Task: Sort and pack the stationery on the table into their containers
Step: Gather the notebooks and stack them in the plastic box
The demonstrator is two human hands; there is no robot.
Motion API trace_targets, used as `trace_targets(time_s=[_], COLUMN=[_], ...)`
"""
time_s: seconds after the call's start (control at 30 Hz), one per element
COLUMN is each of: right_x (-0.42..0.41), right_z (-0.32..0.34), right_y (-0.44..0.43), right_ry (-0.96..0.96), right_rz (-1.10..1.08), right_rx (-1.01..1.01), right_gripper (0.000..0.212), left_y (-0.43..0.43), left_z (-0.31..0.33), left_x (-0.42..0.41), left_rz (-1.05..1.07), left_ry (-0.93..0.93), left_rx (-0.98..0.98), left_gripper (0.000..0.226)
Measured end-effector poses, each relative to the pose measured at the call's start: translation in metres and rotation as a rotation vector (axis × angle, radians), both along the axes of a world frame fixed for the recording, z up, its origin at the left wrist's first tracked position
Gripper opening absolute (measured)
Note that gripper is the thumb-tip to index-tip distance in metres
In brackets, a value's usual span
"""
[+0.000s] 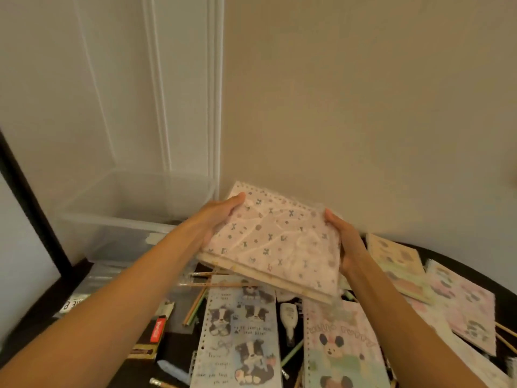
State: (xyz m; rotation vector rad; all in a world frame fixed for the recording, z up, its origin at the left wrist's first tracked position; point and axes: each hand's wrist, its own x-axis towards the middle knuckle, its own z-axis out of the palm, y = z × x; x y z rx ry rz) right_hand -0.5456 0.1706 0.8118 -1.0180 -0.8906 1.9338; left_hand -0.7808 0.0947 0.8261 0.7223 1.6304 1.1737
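1. Both hands share the grip. The left hand (221, 217) clasps the left edge of the pink notebook stack (271, 242), thumb on the cover and fingers hidden beneath, and the right hand (347, 242) clasps the right edge the same way.
2. This stack, wrapped in clear film, hangs tilted in the air above the desk (36, 329). It is just to the right of the clear bin (117, 219), which stands at the back left.
3. Seen through its walls, the bin looks almost bare, though I cannot tell whether anything lies on its floor. Packing therefore seems to be at an early stage, with this stack likely among the first loads.
4. Much is left on the desk:
   - the blue dog notebook (240, 331) and the bunny notebook (344, 348), side by side below the stack;
   - more pastel notebooks (464, 309) overlapping at the right;
   - loose pencils (207, 278);
   - a correction tape (289, 317) between the two near notebooks;
   - a red-labelled eraser (156, 329) at the left.
5. The flat notebooks look quick to gather. The scattered pencils and small pieces will probably take longer, and no separate container for them is clearly visible.
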Motion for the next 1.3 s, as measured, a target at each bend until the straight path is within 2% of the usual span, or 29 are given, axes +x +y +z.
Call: trace_targets(time_s=[0.07,0.13,0.3,0.5,0.73,0.93,1.07,1.2,1.3], right_x=[-0.022,-0.046,-0.118,-0.211,-0.29,-0.327,-0.35,-0.364,-0.373], right_z=[0.026,0.048,0.083,0.081,0.055,0.017,-0.008,-0.049,-0.073], right_y=[0.006,0.008,0.014,0.019,0.04,0.06,0.063,0.055,0.059], right_ry=[-0.07,-0.127,-0.164,-0.199,-0.212,-0.261,-0.314,-0.431,-0.554], right_rz=[0.035,0.067,0.147,0.227,0.26,0.263,0.306,0.334,0.369], right_rx=[-0.018,-0.032,-0.052,-0.09,-0.145,-0.214,-0.239,-0.28,-0.32], right_gripper=[0.031,0.032,0.029,0.031,0.035,0.037,0.028,0.041,0.057], left_y=[-0.001,-0.006,-0.02,-0.032,-0.014,0.008,0.011,0.01,0.017], left_z=[0.026,0.045,0.077,0.074,0.048,0.011,-0.023,-0.046,-0.057], left_x=[-0.023,-0.045,-0.109,-0.186,-0.255,-0.286,-0.299,-0.304,-0.309], left_rz=[0.052,0.082,0.15,0.245,0.329,0.386,0.44,0.406,0.327], left_ry=[0.031,0.057,0.102,0.2,0.22,0.19,0.215,0.29,0.314], left_rx=[-0.06,-0.123,-0.18,-0.235,-0.257,-0.275,-0.353,-0.435,-0.488], left_gripper=[0.058,0.063,0.055,0.046,0.036,0.042,0.046,0.032,0.033])
